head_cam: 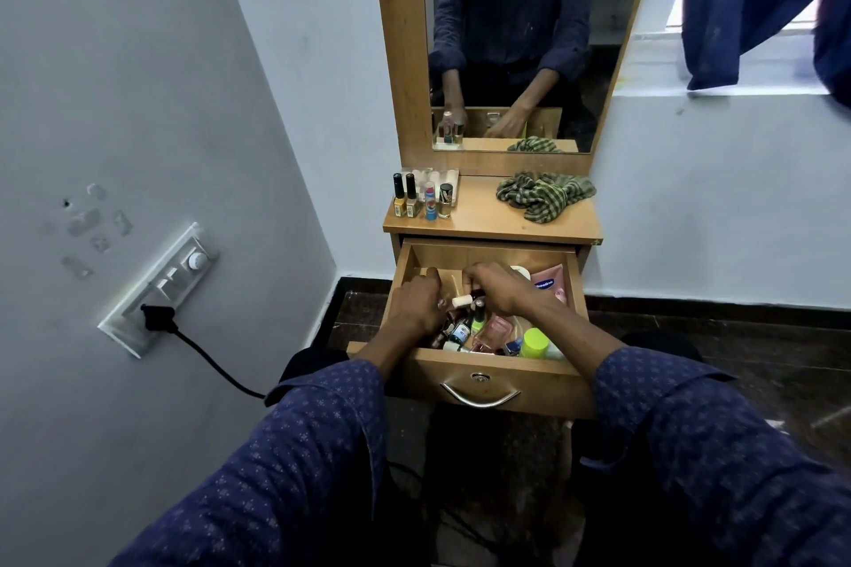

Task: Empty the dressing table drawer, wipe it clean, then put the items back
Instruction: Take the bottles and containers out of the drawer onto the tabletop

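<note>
Drawer [488,371] pulled open, still crowded with bottles [465,327]. Both hands are inside it. A white-capped vial [462,301] lies between them, long axis roughly left-right, cap end toward the left hand [416,302], whose fingers are curled beside it; actual grip cannot be told. Right hand [499,290] fingers curled down just above the vial's far end, contents hidden. Left hand judged nearer. Four bottles already stand on the top [488,216], cloth [543,194] unused.
</note>
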`<state>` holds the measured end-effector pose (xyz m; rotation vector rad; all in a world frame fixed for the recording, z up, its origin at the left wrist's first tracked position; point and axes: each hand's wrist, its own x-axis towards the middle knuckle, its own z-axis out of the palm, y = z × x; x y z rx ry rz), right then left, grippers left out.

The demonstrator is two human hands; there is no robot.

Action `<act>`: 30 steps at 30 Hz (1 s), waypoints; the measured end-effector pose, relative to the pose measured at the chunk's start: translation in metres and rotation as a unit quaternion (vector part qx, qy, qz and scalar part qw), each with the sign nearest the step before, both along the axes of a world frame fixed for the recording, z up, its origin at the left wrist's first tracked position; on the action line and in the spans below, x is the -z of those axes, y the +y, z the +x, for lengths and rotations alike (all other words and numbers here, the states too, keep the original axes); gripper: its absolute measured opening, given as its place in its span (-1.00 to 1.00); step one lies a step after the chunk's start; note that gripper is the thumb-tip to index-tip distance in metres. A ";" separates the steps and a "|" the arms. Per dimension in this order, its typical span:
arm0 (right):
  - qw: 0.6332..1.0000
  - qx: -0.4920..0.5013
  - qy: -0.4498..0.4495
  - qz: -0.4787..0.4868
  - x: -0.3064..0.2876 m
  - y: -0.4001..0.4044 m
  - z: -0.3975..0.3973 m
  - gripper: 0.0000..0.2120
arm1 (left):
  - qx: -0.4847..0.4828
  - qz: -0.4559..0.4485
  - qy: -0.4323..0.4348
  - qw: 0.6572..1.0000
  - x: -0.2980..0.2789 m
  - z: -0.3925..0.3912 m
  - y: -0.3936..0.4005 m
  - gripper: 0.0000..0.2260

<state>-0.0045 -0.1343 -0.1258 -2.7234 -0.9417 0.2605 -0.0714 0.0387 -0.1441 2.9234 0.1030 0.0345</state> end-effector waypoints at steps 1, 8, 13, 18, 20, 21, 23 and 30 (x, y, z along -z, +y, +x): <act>1.000 0.000 -0.005 0.004 0.000 -0.001 0.000 -0.62 | -0.009 -0.018 -0.003 1.000 0.000 0.000 0.000 -0.65; 0.992 0.012 0.018 0.121 -0.005 -0.013 0.012 -0.76 | -0.023 -0.216 -0.089 0.972 -0.006 0.000 0.005 -0.79; 0.974 0.031 0.043 0.220 -0.029 -0.018 0.021 -0.77 | -0.003 -0.271 -0.162 0.949 -0.025 0.003 0.003 -0.78; 0.947 0.062 0.043 0.313 -0.050 -0.017 0.027 -0.80 | 0.048 -0.266 -0.206 0.940 -0.061 0.016 -0.002 -0.67; 0.939 0.072 0.022 0.336 -0.059 -0.016 0.031 -0.80 | 0.082 -0.217 -0.226 0.946 -0.079 0.023 -0.005 -0.66; 0.934 0.084 0.010 0.346 -0.063 -0.015 0.034 -0.80 | 0.093 -0.187 -0.239 0.948 -0.088 0.029 -0.006 -0.68; 0.922 0.120 -0.009 0.367 -0.072 -0.013 0.041 -0.81 | 0.106 -0.150 -0.256 0.949 -0.104 0.041 -0.009 -0.74; 0.902 0.231 -0.066 0.359 -0.090 -0.011 0.076 -0.85 | 0.090 -0.109 -0.251 0.958 -0.145 0.101 -0.009 -0.92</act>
